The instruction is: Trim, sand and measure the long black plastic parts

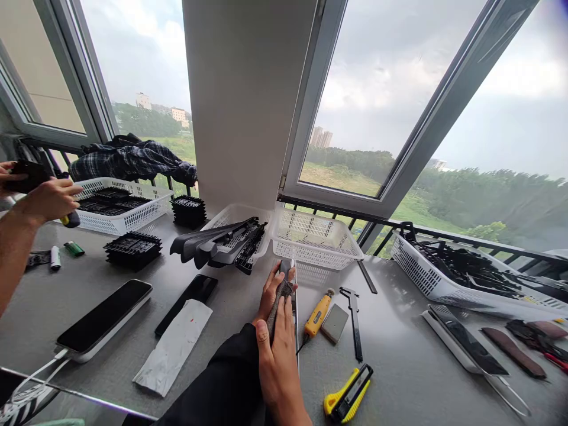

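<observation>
My left hand [271, 291], coming out of a black sleeve, is closed on the far end of a long narrow black part [293, 313] that lies on the grey table [399, 367]. My right hand [277, 358] is closed around a rough grey strip [278, 300], which it presses lengthwise along that part. Just beyond my hands stand a white basket holding long black moulded parts [222, 242] and an empty white basket [316, 238].
To the right lie a yellow-handled tool [318, 313], a grey block [335, 323], a black caliper [355, 322] and a yellow utility knife [348, 399]. Phones [104, 316] and a foil bag [173, 346] lie left. A co-worker's hands [44, 198] hold a black piece at far left. Another basket of parts [439, 284] stands right.
</observation>
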`<state>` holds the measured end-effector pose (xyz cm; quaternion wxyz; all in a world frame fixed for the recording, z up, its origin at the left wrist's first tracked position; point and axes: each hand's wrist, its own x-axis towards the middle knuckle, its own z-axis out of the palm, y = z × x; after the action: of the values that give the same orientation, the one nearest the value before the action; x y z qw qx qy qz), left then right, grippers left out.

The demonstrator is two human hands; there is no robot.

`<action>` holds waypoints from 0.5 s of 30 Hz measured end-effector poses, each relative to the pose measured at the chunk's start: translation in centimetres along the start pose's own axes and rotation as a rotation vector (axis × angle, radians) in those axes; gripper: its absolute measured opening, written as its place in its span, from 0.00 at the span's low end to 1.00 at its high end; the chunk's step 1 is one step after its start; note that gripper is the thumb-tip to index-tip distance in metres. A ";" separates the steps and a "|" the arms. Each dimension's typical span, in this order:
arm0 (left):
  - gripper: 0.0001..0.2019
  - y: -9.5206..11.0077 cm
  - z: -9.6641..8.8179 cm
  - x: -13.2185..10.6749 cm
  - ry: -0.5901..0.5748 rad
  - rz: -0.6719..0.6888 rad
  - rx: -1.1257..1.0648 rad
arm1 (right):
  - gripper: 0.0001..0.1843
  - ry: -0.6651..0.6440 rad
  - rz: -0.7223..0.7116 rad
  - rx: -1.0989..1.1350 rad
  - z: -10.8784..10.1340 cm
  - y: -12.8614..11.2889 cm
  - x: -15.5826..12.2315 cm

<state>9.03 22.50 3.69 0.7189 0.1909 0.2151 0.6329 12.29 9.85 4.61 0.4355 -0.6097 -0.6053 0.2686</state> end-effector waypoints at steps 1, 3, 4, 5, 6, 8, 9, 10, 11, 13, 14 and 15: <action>0.32 0.5 0.1 0.1 0.014 0.008 -0.003 | 0.44 -0.013 -0.003 0.008 0.0 -0.3 -0.8; 0.34 1.5 0.3 0.3 0.038 0.021 -0.017 | 0.41 -0.030 -0.016 0.019 -0.2 -0.6 -2.1; 0.34 1.8 0.3 0.3 0.048 0.027 -0.026 | 0.40 -0.036 -0.022 0.026 -0.3 -0.5 -2.7; 0.33 2.1 0.3 0.3 0.057 0.033 -0.036 | 0.39 -0.044 -0.028 0.035 -0.4 -0.4 -3.2; 0.32 2.3 0.3 0.2 0.062 0.038 -0.047 | 0.38 -0.048 -0.032 0.045 -0.5 -0.2 -3.7; 0.28 2.4 0.5 0.0 0.066 0.039 -0.067 | 0.36 -0.042 -0.037 0.060 -0.8 0.4 -4.7; 0.27 2.4 0.6 -0.2 0.064 0.034 -0.077 | 0.35 -0.030 -0.040 0.062 -1.0 0.6 -5.1; 0.26 2.3 0.8 -0.3 0.060 0.025 -0.086 | 0.35 -0.014 -0.043 0.061 -1.2 0.8 -5.4; 0.25 2.2 1.0 -0.4 0.054 0.013 -0.093 | 0.34 0.001 -0.045 0.058 -1.3 0.9 -5.6; 0.25 1.9 1.5 -0.7 0.036 -0.016 -0.104 | 0.34 0.010 -0.048 0.049 -1.7 0.9 -5.3; 0.25 1.8 1.7 -0.8 0.025 -0.028 -0.108 | 0.34 0.004 -0.047 0.046 -1.9 0.8 -5.0; 0.25 1.7 1.9 -0.9 0.016 -0.039 -0.112 | 0.34 -0.006 -0.043 0.044 -2.0 0.7 -4.5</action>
<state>8.55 21.86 6.30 0.7390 0.1411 0.1886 0.6311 13.78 5.13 4.06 0.4528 -0.5860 -0.6136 0.2739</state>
